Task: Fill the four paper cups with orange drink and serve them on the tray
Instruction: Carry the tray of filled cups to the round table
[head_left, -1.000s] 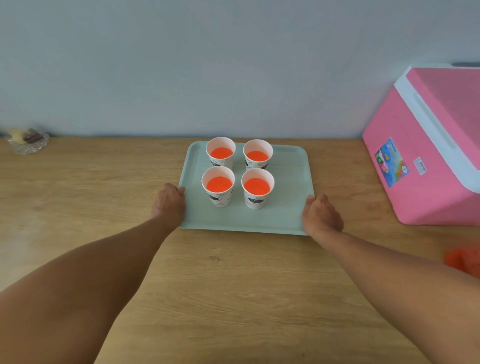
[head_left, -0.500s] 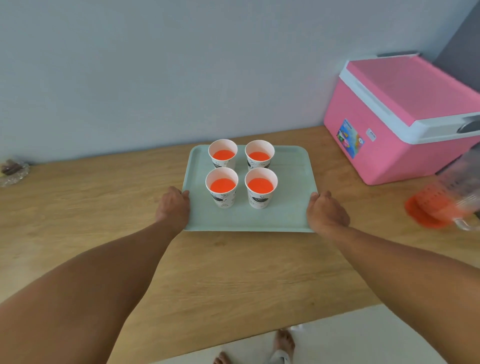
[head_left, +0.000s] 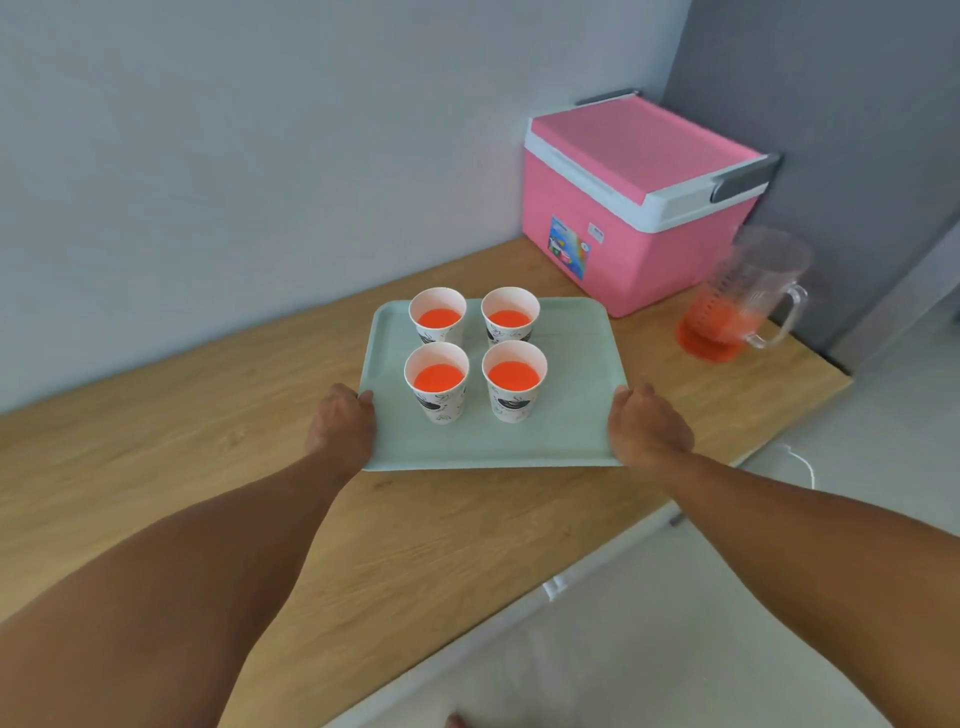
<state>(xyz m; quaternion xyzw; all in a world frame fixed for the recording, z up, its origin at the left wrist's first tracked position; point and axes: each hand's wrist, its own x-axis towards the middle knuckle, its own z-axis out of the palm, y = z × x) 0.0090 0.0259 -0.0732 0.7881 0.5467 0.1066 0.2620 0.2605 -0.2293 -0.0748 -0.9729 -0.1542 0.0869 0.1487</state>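
Observation:
A pale green tray (head_left: 571, 395) carries several white paper cups, each holding orange drink: two at the back (head_left: 437, 317) (head_left: 510, 315) and two nearer me (head_left: 436, 382) (head_left: 514, 381). My left hand (head_left: 343, 426) grips the tray's left edge, thumb over the rim. My right hand (head_left: 647, 426) grips the right edge in the same way. The tray appears lifted just above the wooden counter (head_left: 156, 447). All the cups stand upright.
A pink cooler box (head_left: 639, 208) with a white-rimmed lid stands at the back right against the wall. A clear plastic jug (head_left: 743, 301) with a little orange drink stands near the counter's right end. The counter's front edge runs diagonally, with pale floor below.
The view has swung to the right and pulled back, showing the jug and the counter's end. Both hands keep their grip, and the tray has come toward me, seemingly raised off the counter.

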